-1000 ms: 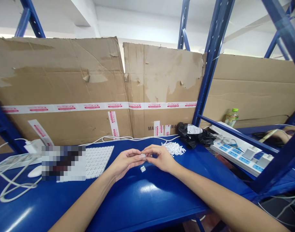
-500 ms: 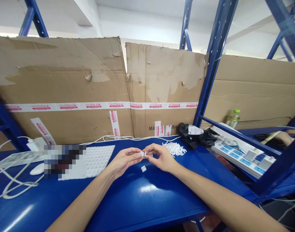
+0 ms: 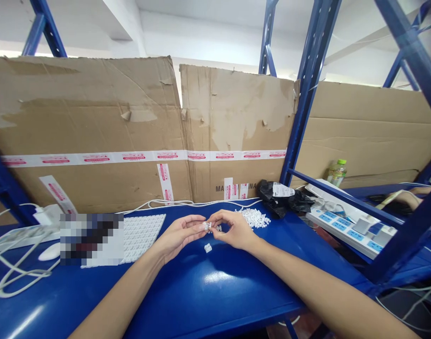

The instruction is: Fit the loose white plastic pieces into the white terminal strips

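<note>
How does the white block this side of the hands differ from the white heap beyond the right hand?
The white block is a single piece; the white heap is many loose bits. The block shows whole, whereas the right hand partly covers the heap. The block covers less area than the heap. Both are white, on the blue table.

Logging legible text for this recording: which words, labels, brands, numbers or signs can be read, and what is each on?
"MA" and "NA": dark print on the middle cardboard panel, with tape strips between them.
Red print on the long white tape: too small to read.
Print on the white label on the black plastic: too small.
Bottle: too blurred to read.
White block on the table: no marking legible.
</note>
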Available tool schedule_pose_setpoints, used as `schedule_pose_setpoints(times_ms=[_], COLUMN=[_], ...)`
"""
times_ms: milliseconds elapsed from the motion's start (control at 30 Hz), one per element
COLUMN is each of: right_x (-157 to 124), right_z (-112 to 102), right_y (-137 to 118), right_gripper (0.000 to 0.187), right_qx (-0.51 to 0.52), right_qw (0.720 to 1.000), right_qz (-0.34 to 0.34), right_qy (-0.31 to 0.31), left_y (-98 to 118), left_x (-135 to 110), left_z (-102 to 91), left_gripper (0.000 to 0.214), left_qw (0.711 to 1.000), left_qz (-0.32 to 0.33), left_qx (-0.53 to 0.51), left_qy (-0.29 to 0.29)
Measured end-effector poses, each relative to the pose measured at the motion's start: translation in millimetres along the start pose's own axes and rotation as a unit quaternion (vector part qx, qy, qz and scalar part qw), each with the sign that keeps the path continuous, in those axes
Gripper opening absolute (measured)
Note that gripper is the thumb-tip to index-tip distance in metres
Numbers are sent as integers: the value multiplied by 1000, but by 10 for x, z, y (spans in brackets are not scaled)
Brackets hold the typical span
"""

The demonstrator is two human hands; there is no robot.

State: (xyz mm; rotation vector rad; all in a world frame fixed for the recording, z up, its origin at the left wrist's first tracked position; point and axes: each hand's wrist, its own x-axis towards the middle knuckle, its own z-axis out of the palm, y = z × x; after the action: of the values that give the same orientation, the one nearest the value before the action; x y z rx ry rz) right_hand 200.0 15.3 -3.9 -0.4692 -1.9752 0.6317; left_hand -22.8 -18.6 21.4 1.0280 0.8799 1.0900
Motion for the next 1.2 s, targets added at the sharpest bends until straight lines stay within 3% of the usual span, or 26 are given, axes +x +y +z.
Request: schedule_pose_setpoints(times_ms=[333, 633, 833, 1200], right_x=[-12, -4, -3, 19], right_z=[-68, -65, -34, -5], right_y=[-43, -80, -52, -30], right_gripper=[8, 10, 17, 14], right_qx=[30, 106, 205, 165], right_qw=[999, 994, 973, 982], right_qz=[-9, 33, 108, 87], right_qy=[-39, -19, -8, 12], left_y=[-18, -12, 4, 7], left_x=[-47, -38, -47, -34], left_z=[0, -11, -10, 57], left_gripper=[41, 47, 46, 41], left_qw=[1000, 999, 999, 1000], left_qz=[-10, -23, -24, -23], left_qx=[12, 0, -2, -15], left_qy=[-19, -27, -33, 7])
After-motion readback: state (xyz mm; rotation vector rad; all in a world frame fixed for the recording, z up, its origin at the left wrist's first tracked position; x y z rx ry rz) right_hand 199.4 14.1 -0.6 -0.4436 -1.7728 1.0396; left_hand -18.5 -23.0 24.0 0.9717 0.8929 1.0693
